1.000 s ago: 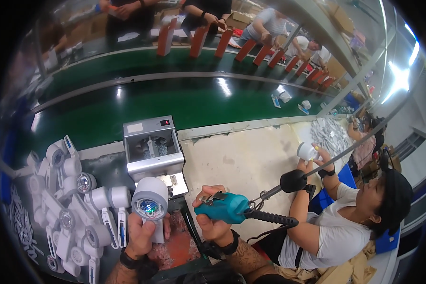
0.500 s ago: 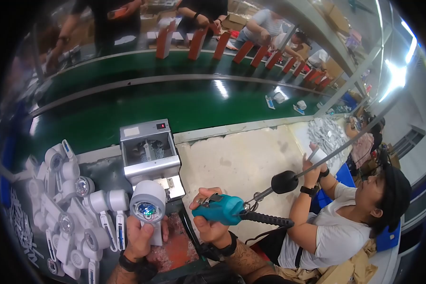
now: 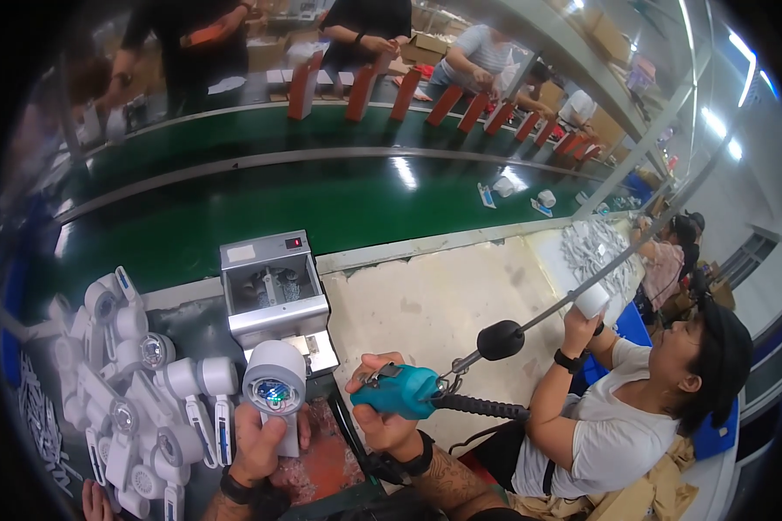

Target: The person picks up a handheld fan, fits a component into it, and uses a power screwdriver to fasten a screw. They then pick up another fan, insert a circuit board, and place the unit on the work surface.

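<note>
White fans [image 3: 141, 476] lie heaped left of the metal box [image 3: 278, 319]. In front of the box, the left hand [image 3: 256, 445] is wrapped around the handle of a single fan [image 3: 280, 360]. To the box's front right, the right hand [image 3: 382, 427] curls around a teal screwdriver [image 3: 406, 391].

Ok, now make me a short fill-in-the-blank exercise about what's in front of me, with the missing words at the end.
1. The hand holding the white round-headed device is the person's ____ hand.
2. The other hand grips a power tool coloured ____.
3. The conveyor belt beyond the metal box is ____.
4. The nearest co-worker, at right, wears a ____ shirt.

Missing words: left; teal; green; white.
</note>
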